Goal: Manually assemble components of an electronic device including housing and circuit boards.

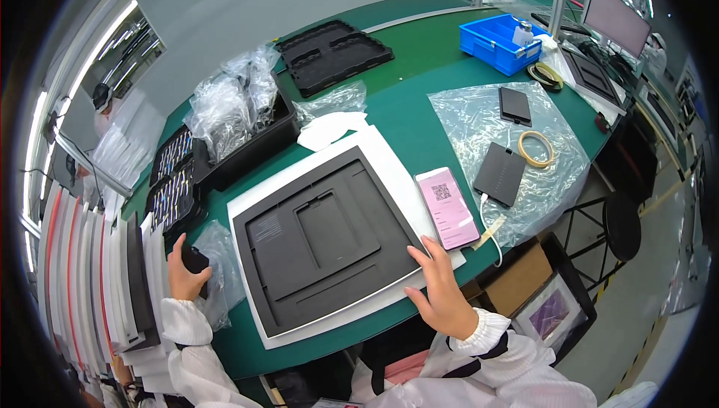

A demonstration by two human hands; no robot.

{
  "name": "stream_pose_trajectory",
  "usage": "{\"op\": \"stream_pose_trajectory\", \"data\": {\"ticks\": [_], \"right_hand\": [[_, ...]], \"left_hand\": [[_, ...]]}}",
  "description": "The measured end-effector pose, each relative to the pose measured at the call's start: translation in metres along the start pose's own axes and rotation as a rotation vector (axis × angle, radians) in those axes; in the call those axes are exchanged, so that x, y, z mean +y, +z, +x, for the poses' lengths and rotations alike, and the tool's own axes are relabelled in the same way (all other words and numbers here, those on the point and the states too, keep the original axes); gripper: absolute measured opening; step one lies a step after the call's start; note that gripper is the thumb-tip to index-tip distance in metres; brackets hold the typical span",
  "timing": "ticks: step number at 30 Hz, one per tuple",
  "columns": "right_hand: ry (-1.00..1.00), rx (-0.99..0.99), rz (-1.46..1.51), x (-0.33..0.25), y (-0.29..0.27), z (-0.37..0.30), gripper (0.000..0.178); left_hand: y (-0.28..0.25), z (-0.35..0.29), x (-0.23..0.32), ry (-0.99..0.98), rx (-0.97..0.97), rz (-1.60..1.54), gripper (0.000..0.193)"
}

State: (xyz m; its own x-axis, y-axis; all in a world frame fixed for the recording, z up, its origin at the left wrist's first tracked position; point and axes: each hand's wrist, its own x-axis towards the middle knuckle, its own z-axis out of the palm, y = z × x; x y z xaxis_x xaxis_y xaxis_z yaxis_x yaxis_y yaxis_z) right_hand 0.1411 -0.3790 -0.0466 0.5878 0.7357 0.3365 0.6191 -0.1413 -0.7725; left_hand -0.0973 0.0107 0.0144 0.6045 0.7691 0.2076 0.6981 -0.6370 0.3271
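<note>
On the green table (412, 101), a white sheet (380, 157) is laid beneath the dark panel (329, 239), seemingly to guard it from scratches. Right of the panel, a clear plastic sheet (464, 120) is spread, perhaps for similar protection. At the panel's near right corner, the right hand (443, 296) is held with thumb and fingers apart, grasping nothing. Beside the panel's right edge, a phone (448, 209) is laid face up, apparently for easy reading. Left of the panel, a small black object (196, 260) is gripped by the left hand (184, 277).

The panel's underside is hidden; whether its edge is touched cannot be told. The gripped object is partly covered, its kind unclear.
</note>
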Motion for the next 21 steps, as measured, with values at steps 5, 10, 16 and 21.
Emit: {"op": "stream_pose_trajectory", "data": {"ticks": [5,10,16,21], "right_hand": [[-0.006,0.013,0.009,-0.001,0.001,-0.001,0.059],[0.0,0.047,0.0,0.0,0.001,-0.002,0.058],[-0.005,0.061,-0.061,-0.008,0.007,-0.001,0.056],[0.011,0.064,-0.091,0.002,0.003,-0.003,0.054]], "left_hand": [[-0.005,-0.009,0.015,0.043,0.391,0.056,0.072],[-0.016,-0.013,0.069,0.086,0.704,0.065,0.061],[-0.029,-0.008,0.114,0.015,0.515,-0.89,0.04],[0.02,0.01,0.2,-0.048,-0.037,-0.996,0.034]]}}
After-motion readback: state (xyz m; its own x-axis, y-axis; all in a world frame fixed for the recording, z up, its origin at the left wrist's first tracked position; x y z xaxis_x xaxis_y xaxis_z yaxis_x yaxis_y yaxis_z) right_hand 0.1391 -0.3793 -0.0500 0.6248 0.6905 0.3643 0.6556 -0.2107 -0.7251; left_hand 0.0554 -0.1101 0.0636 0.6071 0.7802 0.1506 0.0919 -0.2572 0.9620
